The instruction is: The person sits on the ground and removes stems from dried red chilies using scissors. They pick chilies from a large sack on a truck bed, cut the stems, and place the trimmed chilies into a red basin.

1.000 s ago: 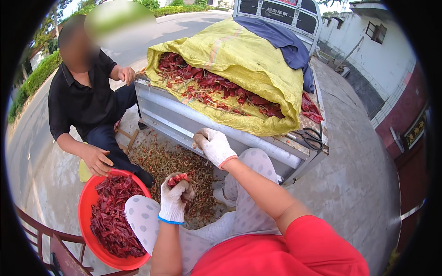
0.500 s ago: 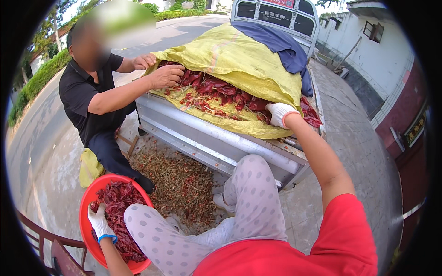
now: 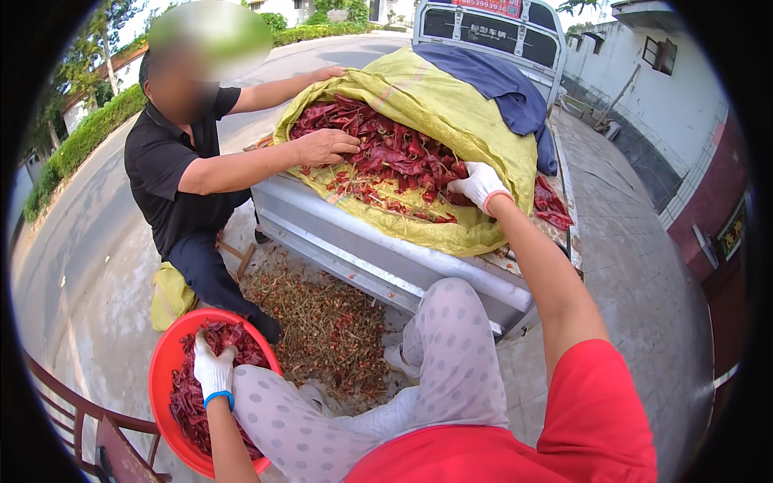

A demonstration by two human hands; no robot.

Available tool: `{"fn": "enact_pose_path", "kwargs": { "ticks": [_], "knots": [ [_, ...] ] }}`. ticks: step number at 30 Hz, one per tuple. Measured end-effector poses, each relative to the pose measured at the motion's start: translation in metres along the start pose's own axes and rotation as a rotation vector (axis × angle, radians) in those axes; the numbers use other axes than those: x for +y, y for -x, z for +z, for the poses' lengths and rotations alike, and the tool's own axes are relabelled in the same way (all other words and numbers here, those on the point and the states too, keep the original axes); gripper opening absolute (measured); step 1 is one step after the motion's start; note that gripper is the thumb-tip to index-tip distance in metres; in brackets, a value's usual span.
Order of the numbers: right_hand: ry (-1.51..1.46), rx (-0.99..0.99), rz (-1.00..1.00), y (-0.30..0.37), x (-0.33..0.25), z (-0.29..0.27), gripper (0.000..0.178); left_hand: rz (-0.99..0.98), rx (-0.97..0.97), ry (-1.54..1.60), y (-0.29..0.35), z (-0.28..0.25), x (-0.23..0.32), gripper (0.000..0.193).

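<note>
My left hand, in a white glove with a blue cuff, rests over dried red chili peppers in a red basin. Its thumb and fingers are apart, with no held pepper plain to see. At the right side of a yellow woven sack's mouth, my right hand, gloved in white with a pink cuff, has its fingers closed at the dried chilies. Its fingertips are partly hidden among them. Opposite, a co-worker's hand reaches into the chilies; their other hand lifts the sack's edge.
The sack lies on a truck bed with a dark blue cloth on it. Stems and scraps are heaped on the ground below. A yellow bag is beside the co-worker, and a metal railing stands at lower left.
The sack's mouth has been lifted wider, baring more chilies. The co-worker's upper hand has moved up and away. My left hand has shifted up over the basin; my right hand has moved slightly left.
</note>
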State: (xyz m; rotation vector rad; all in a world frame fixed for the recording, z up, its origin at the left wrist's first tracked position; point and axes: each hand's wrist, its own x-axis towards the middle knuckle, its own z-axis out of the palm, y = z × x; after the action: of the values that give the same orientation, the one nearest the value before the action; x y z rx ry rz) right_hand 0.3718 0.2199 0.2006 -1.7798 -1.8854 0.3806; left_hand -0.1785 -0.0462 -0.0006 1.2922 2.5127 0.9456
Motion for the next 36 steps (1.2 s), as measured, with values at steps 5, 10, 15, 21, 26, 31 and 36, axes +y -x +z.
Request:
{"fn": "enact_pose_path", "kwargs": {
  "ticks": [5,10,15,21,26,31,36],
  "knots": [
    [-0.528,-0.120,0.069,0.033,-0.049,-0.001,0.026,0.169,-0.159,0.494,0.027,0.032,0.120,0.066],
    [-0.661,-0.394,0.098,0.107,-0.106,0.034,0.018,0.183,-0.563,1.033,0.076,0.081,0.163,0.069],
    [-0.506,-0.458,-0.077,0.175,-0.115,0.119,0.030,0.094,-0.744,1.346,0.114,0.069,0.201,0.057],
    [-0.407,-0.500,-0.208,0.213,-0.126,0.168,0.043,-0.090,-0.543,1.441,0.117,0.079,0.180,0.039],
    [-0.661,-0.663,-0.155,0.202,-0.123,0.150,0.027,-0.364,-0.666,1.589,0.115,0.080,0.171,0.032],
    [-0.641,-0.548,-0.186,0.199,-0.124,0.151,0.023,-0.425,-0.875,1.804,0.117,0.075,0.172,0.021],
    [-0.471,-0.607,-0.283,0.198,-0.124,0.156,0.025,-0.546,-0.946,1.706,0.115,0.085,0.158,0.036]
  ]
}}
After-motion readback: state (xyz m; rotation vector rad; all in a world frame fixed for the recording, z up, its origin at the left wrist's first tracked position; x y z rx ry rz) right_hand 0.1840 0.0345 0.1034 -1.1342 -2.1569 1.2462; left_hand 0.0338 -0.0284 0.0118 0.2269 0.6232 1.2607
